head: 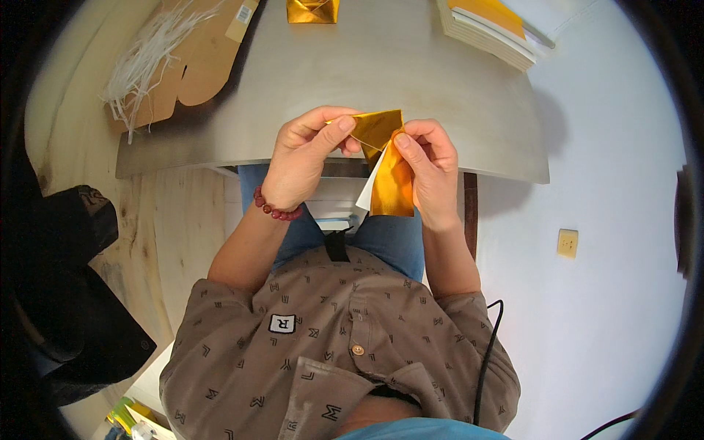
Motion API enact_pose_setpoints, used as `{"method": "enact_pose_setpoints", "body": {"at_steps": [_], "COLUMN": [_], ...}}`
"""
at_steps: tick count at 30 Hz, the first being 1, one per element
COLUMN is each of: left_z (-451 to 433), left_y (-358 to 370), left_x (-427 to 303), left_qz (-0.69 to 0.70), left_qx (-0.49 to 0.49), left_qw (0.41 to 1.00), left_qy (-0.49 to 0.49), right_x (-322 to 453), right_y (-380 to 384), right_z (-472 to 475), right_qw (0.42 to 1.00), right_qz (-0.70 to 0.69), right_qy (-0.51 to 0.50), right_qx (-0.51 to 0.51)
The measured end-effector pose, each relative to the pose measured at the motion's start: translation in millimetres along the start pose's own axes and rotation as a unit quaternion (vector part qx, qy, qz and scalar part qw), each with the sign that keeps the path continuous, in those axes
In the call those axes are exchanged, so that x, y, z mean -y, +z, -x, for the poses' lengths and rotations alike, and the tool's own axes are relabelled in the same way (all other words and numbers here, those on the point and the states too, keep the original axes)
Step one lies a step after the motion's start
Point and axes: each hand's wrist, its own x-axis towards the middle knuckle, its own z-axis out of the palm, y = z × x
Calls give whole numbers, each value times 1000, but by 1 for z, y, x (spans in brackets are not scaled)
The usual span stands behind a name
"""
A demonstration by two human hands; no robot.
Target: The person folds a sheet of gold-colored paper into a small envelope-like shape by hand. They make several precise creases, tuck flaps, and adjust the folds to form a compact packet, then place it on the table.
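Note:
A sheet of gold foil paper (393, 181), partly folded, is held up between both hands above the near edge of the table. My left hand (308, 148) pinches its folded left corner between thumb and fingers. With thumb and index finger, my right hand (432, 159) grips the right side, where a long flap hangs down. The paper's white back shows along the left of that flap. A thin pale edge or strand runs from the left thumb towards the middle of the fold; which of the two I cannot tell.
A folded gold foil piece (312, 11) sits at the table's (341, 71) far edge. Stacked paper (489, 36) with yellow-gold sheets on top lies at the far right. White stringy strips (148, 66) rest on brown cardboard (206, 71) at the far left. A white wall (605, 165) borders the right side.

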Motion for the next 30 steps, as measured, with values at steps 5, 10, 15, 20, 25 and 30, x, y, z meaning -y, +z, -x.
{"method": "enact_pose_setpoints", "body": {"at_steps": [5, 10, 15, 20, 25, 30], "left_z": [1, -1, 28, 15, 12, 12], "left_y": [-9, 0, 45, 39, 28, 14], "left_x": [3, -26, -31, -1, 3, -8], "left_qz": [-14, -159, -254, -145, -20, -84], "left_qx": [49, -75, 21, -6, -58, -39], "left_qw": [999, 984, 967, 989, 998, 995], "left_qy": [11, -4, 26, 36, 8, -48], "right_x": [0, 2, 9, 14, 23, 33], "right_y": [-1, -4, 5, 30, 26, 0], "right_z": [-2, -7, -22, -13, 2, 10], "right_qw": [1000, 997, 911, 848, 877, 942], "right_qz": [2, 55, 312, 419, 388, 272], "right_qy": [-25, -58, -256, -323, -281, -187], "right_qx": [9, -14, -90, -20, 31, -65]}}
